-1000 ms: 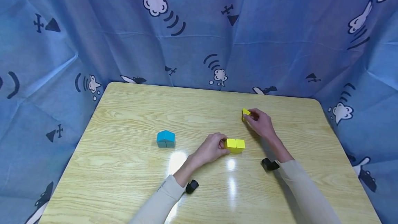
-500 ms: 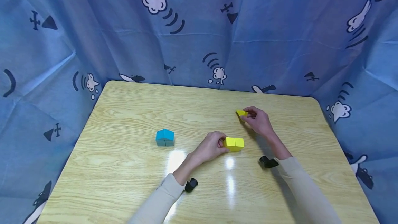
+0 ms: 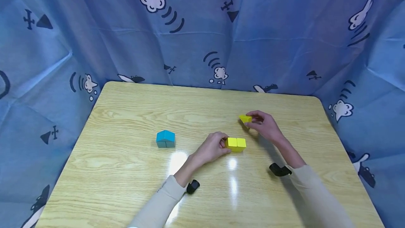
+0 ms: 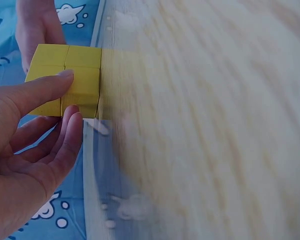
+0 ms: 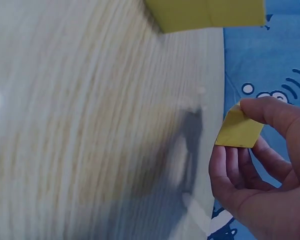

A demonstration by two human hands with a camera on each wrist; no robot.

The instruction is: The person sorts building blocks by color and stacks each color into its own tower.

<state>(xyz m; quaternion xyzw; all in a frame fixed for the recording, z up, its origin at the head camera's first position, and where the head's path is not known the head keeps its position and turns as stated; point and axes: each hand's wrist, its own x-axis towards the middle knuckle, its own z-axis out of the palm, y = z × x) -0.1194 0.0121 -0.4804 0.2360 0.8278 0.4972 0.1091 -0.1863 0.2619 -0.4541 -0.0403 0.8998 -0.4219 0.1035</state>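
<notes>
My left hand (image 3: 212,148) grips the left end of a pair of yellow blocks (image 3: 236,145) standing side by side on the table. In the left wrist view, the thumb lies along one face of these yellow blocks (image 4: 82,85), with fingertips at the opposite side; seams divide them. Farther back and to the right, my right hand (image 3: 264,126) pinches a small yellow triangular block (image 3: 245,119) between thumb and fingers. The right wrist view shows this triangular block (image 5: 239,127) with a sloping edge, apart from the yellow pair (image 5: 210,12).
A small blue house shape (image 3: 166,139), two lower blocks under a peaked top, stands left of the left hand. Wood-grain table (image 3: 126,178) reaches back to a blue patterned curtain (image 3: 190,45). Black wrist-worn devices (image 3: 193,187) sit by both sleeves.
The right hand has turned the triangular block from point-up to lying with its point toward the left, shifting it slightly left. The left hand keeps its hold on the yellow pair.
</notes>
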